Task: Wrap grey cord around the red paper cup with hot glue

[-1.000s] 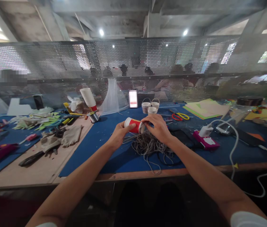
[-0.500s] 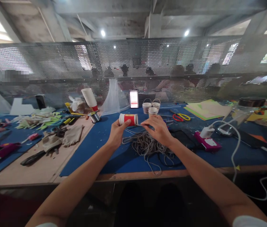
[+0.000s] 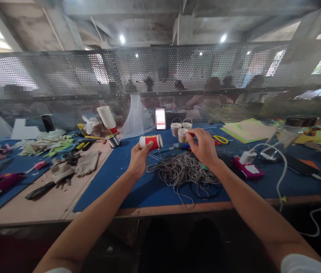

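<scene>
My left hand point(image 3: 138, 157) is closed round a red and white paper cup point(image 3: 150, 141), held on its side above the blue mat point(image 3: 137, 185). My right hand point(image 3: 203, 145) is raised to the right of the cup with its fingers pinched together; a thin grey cord may run from it, but I cannot make that out. A tangled heap of grey cord point(image 3: 183, 171) lies on the mat below both hands. Three small white cups with cord handles point(image 3: 181, 131) stand just behind my right hand.
Red-and-yellow scissors point(image 3: 219, 139), a pink glue gun point(image 3: 247, 170) with a white charger and cable point(image 3: 279, 178), coloured paper sheets point(image 3: 248, 129), a stack of paper cups point(image 3: 107, 118), gloves and tools point(image 3: 72, 167) lie about. A perforated metal screen point(image 3: 160, 79) walls the bench's far side; people sit behind it.
My right hand has left the cup's mouth and moved up and right, away from it. My left hand has lifted the cup a little and shifted it left.
</scene>
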A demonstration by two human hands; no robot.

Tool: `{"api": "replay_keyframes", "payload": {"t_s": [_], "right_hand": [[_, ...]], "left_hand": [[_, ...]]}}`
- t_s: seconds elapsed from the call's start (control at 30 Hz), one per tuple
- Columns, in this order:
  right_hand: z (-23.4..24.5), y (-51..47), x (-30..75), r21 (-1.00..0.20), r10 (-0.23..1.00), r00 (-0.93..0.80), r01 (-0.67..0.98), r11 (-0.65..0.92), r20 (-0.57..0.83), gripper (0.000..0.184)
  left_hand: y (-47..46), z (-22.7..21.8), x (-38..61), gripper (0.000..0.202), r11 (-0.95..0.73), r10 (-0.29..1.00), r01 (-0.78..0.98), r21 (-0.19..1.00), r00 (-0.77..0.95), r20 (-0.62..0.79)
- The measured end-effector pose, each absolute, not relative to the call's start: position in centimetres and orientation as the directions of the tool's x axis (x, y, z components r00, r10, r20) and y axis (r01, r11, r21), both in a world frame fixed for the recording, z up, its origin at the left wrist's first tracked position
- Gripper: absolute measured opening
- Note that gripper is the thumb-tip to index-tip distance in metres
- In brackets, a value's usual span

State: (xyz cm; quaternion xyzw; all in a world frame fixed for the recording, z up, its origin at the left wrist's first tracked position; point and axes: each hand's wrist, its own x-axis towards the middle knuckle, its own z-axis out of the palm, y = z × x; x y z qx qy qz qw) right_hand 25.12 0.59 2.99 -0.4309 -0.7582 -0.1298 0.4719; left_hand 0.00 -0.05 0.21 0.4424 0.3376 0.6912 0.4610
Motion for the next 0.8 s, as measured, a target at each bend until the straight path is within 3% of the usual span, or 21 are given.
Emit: {"api": "replay_keyframes", "payload": {"t_s": [0.1,0.2,0.27,0.33,0.47,0.67,0.73,0.8], "right_hand": [[2.9,2.7,28.1,-0.26,0.742,-0.129,0.886,0.384,0.658,0.019],[1.5,4.5,30.6,-0.278,0.944,-0.046,0.95,0.143,0.328,0.027],[0.3,5.3,31.6,-0.249,0.991,-0.013,0.967,0.047,0.135,0.035],[-0.8,5.9,32.1,-0.235,0.998,-0.007,0.972,0.023,0.065,0.039],[-2.0,6.8,32.1,-0.244,0.999,-0.046,0.969,0.048,0.013,0.045],[-1.8,6.7,32.5,-0.276,0.997,-0.057,0.959,0.072,0.06,0.041],[-1.3,6.1,32.8,-0.368,0.993,-0.07,0.924,0.1,0.094,0.04],[-0.7,5.4,32.7,-0.609,0.984,-0.101,0.775,0.169,0.144,0.036]], "left_hand": [[-0.1,0.2,0.1,0.039,-0.336,0.941,-0.357,0.872,-0.176,0.29],[-0.1,0.3,0.3,0.04,-0.321,0.945,-0.377,0.869,-0.181,0.271],[-0.2,0.4,0.4,0.04,-0.308,0.949,-0.383,0.871,-0.183,0.255],[-0.2,0.3,0.4,0.04,-0.294,0.954,-0.386,0.874,-0.182,0.24],[-0.2,0.0,0.3,0.039,-0.288,0.957,-0.385,0.877,-0.157,0.245],[-0.3,0.0,0.3,0.038,-0.283,0.958,-0.379,0.881,-0.153,0.242],[-0.2,0.1,0.3,0.038,-0.276,0.96,-0.385,0.88,-0.157,0.232],[-0.1,0.1,0.3,0.038,-0.262,0.963,-0.389,0.883,-0.166,0.213]]}}
